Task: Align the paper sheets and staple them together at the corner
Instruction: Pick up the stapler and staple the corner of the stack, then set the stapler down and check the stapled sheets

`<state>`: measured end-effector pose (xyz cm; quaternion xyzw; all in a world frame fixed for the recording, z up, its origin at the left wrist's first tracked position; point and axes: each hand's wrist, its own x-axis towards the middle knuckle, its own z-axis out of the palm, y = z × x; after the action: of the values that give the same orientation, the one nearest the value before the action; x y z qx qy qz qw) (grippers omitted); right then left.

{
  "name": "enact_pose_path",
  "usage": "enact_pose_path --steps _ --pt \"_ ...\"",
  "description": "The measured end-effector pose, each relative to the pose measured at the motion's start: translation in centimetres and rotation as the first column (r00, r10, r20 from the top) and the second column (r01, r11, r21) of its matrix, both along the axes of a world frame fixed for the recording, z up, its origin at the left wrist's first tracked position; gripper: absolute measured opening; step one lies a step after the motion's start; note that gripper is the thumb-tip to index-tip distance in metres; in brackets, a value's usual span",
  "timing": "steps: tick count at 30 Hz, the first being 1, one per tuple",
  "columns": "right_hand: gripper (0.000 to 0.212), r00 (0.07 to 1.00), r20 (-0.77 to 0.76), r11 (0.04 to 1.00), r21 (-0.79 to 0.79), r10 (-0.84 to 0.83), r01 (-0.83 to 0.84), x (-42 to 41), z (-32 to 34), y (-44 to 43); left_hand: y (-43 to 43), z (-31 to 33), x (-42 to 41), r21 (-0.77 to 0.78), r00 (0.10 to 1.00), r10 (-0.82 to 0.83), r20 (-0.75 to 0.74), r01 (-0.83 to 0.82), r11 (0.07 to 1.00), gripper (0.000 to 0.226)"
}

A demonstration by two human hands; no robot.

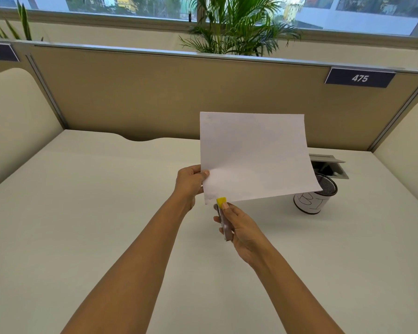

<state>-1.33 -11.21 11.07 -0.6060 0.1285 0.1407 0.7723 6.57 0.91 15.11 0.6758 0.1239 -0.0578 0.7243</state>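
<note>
Head view: left hand (190, 183) pinches paper sheets (255, 156) aloft; right hand (240, 227) grips stapler (223, 219) at their corner, above a cream cubicle desk (94, 213).

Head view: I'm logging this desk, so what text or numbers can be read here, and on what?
"475": white digits on the dark plate on the partition.
Left plate: cut off, unreadable.
Mesh cup: hand-drawn marks on its white wrap, partly hidden, unclear.
Paper: no print visible.
</note>
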Motion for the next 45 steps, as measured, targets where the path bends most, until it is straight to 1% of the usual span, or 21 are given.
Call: enact_pose_path --steps 5,7,9,11,12,13,19,25,28,30,33,34,36,37,38,39,40,41,42,43,45 --pt "0.035 0.997 0.079 0.967 -0.254 0.026 -0.005 -0.5 -1.2 -1.0 0.5 0.2 0.2 0.01 1.0 -0.007 0.009 0.007 1.0 0.031" --pt "0.034 0.987 0.161 0.909 -0.415 0.018 0.051 -0.6 -2.4 -1.6 0.7 0.2 0.3 0.009 1.0 -0.011 0.016 0.011 1.0 0.03" --pt "0.029 0.969 0.247 0.785 -0.605 0.022 0.136 -0.7 -4.1 -2.1 1.0 0.3 0.4 0.021 1.0 -0.018 0.023 0.017 1.0 0.029" --pt "0.034 0.964 0.261 0.58 -0.793 0.045 0.187 -0.7 -6.0 -2.6 1.2 0.3 0.5 0.035 0.999 -0.028 0.031 0.027 0.999 0.03" --pt "0.036 0.967 0.249 0.475 -0.858 0.054 0.194 -0.6 -6.7 -2.8 1.3 0.3 0.5 0.04 0.999 -0.034 0.032 0.032 0.999 0.03" --pt "0.037 0.968 0.243 0.398 -0.895 0.058 0.201 -0.6 -7.3 -3.0 1.4 0.3 0.5 0.043 0.999 -0.038 0.033 0.037 0.998 0.029" --pt "0.039 0.968 0.229 0.17 -0.963 0.103 0.21 -0.3 -9.2 -3.5 1.7 0.3 0.8 0.064 0.997 -0.055 0.045 0.052 0.997 0.028" --pt "0.035 0.971 0.205 0.09 -0.977 0.122 0.195 0.0 -10.2 -3.4 1.8 0.4 1.1 0.085 0.996 -0.068 0.065 0.063 0.994 0.027" --pt "0.041 0.969 0.206 -0.001 -0.978 0.135 0.208 0.0 -10.4 -3.6 1.9 0.4 1.2 0.109 0.995 -0.082 0.063 0.075 0.991 0.029" --pt "0.046 0.97 0.197 -0.023 -0.979 0.142 0.202 0.0 -10.8 -3.6 2.0 0.4 1.3 0.129 0.994 -0.092 0.061 0.084 0.988 0.03" --pt "0.045 0.971 0.169 -0.009 -0.985 0.17 0.173 0.0 -11.1 -3.7 2.2 0.5 1.4 0.156 0.992 -0.102 0.068 0.09 0.984 0.03" --pt "0.048 0.973 0.15 -0.011 -0.988 0.175 0.155 0.0 -11.0 -3.7 2.3 0.5 1.5 0.166 0.992 -0.105 0.071 0.092 0.982 0.029" --pt "0.062 0.976 0.106 -0.038 -0.993 0.188 0.115 -0.2 -10.7 -4.0 2.5 0.5 1.6 0.193 0.991 -0.11 0.077 0.094 0.977 0.028" --pt "0.066 0.977 0.058 -0.083 -0.994 0.203 0.077 -0.4 -9.5 -3.9 2.6 0.6 1.7 0.21 0.99 -0.113 0.082 0.094 0.973 0.028" --pt "0.065 0.974 0.01 -0.146 -0.988 0.225 0.043 -0.6 -7.8 -3.7 2.7 0.7 1.7 0.23 0.989 -0.115 0.088 0.092 0.969 0.027" --pt "0.058 0.968 -0.062 -0.164 -0.986 0.244 -0.022 -0.8 -5.6 -3.5 2.8 0.8 1.8 0.253 0.988 -0.118 0.096 0.09 0.963 0.027" --pt "0.047 0.965 -0.111 -0.153 -0.985 0.239 -0.075 -0.7 -3.7 -3.5 2.9 0.9 1.8 0.277 0.987 -0.122 0.106 0.088 0.957 0.026" --pt "0.036 0.961 -0.129 -0.125 -0.987 0.244 -0.101 -0.3 -1.8 -3.9 3.1 1.1 1.9 0.301 0.985 -0.129 0.116 0.088 0.949 0.026" --pt "0.028 0.958 -0.129 -0.047 -0.992 0.255 -0.121 -0.1 0.5 -4.4 3.2 1.2 2.0 0.326 0.983 -0.136 0.126 0.089 0.941 0.026" --pt "0.021 0.965 -0.065 0.043 -0.996 0.256 -0.078 0.2 2.8 -5.0 3.3 1.4 2.0 0.348 0.98 -0.145 0.136 0.089 0.933 0.026" --pt "0.014 0.95 0.212 0.193 -0.967 0.231 0.169 1.1 7.0 -5.8 3.5 1.7 2.1 0.385 0.975 -0.164 0.153 0.094 0.918 0.026"
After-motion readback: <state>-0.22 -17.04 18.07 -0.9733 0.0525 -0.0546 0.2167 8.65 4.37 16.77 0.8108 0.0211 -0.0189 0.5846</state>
